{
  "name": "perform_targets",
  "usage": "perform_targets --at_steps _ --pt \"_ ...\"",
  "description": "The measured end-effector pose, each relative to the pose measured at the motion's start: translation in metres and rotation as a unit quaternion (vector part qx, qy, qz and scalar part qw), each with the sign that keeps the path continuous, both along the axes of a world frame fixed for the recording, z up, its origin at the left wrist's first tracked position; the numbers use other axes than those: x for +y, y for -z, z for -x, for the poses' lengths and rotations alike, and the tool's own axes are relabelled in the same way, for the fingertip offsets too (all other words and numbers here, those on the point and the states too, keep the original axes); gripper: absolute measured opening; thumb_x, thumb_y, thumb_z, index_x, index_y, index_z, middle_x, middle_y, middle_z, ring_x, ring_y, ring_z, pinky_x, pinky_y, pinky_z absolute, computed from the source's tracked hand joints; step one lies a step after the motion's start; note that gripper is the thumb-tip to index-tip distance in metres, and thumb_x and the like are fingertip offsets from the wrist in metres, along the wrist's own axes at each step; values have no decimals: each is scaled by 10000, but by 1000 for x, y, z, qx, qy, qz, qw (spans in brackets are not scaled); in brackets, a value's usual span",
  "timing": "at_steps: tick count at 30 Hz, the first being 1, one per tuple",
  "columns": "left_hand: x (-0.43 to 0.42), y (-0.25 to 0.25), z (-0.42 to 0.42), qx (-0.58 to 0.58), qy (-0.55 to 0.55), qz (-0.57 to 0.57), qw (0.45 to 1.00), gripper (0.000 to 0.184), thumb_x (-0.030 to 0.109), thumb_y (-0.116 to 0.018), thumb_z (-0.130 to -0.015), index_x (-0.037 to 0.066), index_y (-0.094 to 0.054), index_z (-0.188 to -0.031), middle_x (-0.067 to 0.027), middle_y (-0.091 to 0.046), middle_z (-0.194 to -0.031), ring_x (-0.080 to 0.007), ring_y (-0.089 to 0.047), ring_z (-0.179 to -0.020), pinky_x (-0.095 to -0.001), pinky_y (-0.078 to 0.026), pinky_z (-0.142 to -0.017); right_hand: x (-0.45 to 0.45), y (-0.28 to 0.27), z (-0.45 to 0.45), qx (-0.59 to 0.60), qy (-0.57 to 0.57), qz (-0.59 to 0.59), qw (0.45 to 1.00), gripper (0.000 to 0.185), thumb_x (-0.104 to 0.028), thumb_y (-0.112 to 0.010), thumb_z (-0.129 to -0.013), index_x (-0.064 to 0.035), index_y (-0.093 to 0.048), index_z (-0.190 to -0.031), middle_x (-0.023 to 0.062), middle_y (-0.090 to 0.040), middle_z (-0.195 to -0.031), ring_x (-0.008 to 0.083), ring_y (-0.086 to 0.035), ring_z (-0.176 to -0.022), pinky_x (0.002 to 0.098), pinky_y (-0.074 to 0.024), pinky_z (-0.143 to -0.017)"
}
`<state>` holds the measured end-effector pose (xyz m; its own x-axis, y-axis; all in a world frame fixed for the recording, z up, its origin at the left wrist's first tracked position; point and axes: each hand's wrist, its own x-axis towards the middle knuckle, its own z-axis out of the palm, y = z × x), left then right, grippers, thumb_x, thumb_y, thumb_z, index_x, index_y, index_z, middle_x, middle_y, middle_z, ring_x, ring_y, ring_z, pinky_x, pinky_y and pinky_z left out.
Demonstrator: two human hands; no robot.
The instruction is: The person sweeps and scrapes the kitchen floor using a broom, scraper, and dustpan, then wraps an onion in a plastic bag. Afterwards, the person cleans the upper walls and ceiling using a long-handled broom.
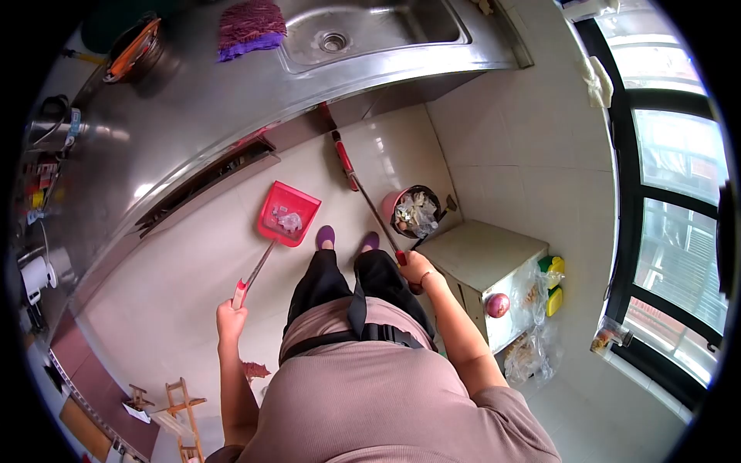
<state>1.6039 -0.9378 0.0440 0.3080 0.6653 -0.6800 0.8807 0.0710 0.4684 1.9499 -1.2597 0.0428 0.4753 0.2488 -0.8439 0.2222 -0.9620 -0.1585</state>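
Observation:
My left hand (pixel 231 318) is closed around the handle of a long-handled red dustpan (pixel 303 202), whose pan is low over the pale floor at the left of my feet. Inside the pan lies some crumpled clear plastic (pixel 290 222) with small bits of debris. My right hand (pixel 417 268) grips the upper end of a broom (pixel 370 202) with a dark shaft. The broom's red head (pixel 343 160) reaches forward toward the cabinet front, apart from the dustpan. A pink bin (pixel 390 204) filled with rubbish and plastic stands right of the broom shaft.
A steel counter (pixel 201 100) with a sink (pixel 386 35) runs ahead; below it a drawer (pixel 208 185) juts out. At right is a low cabinet (pixel 475 251), with a red onion (pixel 497 305) and plastic bags near it. A wooden stool (pixel 185 417) stands behind left.

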Motion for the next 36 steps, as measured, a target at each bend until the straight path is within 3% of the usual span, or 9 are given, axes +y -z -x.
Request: perform_targets --at_steps 11,16,19,21,25,31,36 --pt "1 13 13 20 33 -7 999 101 96 -537 -638 10 -573 -676 -111 -536 -554 -224 -513 -500 -348 -403 -518 -17 -31 21 -46 68 -34 996 292 -171 -583 -674 13 -618 -898 244 -617 -871 367 -599 -874 404 -472 -771" --pt "-2 22 16 -1 22 -21 1000 105 97 -534 -640 3 -566 -673 -123 -535 -556 -226 -513 -500 -354 -401 -516 -30 -7 13 -87 77 -43 992 287 -169 -640 -652 26 -589 -857 228 -624 -781 343 -626 -801 390 -489 -701" --pt "-5 25 22 -6 19 -16 1000 106 101 -537 -640 1 -562 -666 -126 -536 -554 -225 -513 -499 -355 -401 -513 -24 2 -1 -143 44 -38 988 307 -188 -616 -683 42 -591 -884 258 -611 -830 381 -600 -842 404 -490 -713" --pt "-8 27 25 -14 17 -16 1000 108 104 -540 -640 0 -560 -663 -126 -537 -554 -225 -514 -500 -356 -401 -513 -20 20 -19 -126 27 46 991 287 -187 -551 -725 9 -624 -922 238 -613 -932 360 -593 -923 413 -476 -801" --pt "-21 24 38 -12 -5 -22 1000 110 114 -552 -642 7 -566 -660 -120 -535 -547 -216 -515 -495 -352 -403 -511 21 1 -36 -115 -37 125 985 277 -113 -516 -761 -20 -601 -1008 190 -615 -1026 305 -590 -987 377 -480 -825" --pt "-45 6 52 24 -26 -34 999 124 127 -561 -650 8 -584 -678 -131 -550 -561 -238 -533 -509 -356 -412 -523 31 20 -1 -89 -163 108 977 215 -95 -509 -773 -64 -624 -952 155 -628 -1015 276 -598 -985 350 -486 -822" --pt "-55 10 67 23 -17 -41 999 144 139 -565 -654 3 -589 -694 -147 -560 -579 -268 -544 -531 -365 -422 -543 23 9 43 -30 -230 74 970 245 -123 -443 -802 -9 -560 -984 203 -626 -961 318 -606 -934 386 -486 -813"
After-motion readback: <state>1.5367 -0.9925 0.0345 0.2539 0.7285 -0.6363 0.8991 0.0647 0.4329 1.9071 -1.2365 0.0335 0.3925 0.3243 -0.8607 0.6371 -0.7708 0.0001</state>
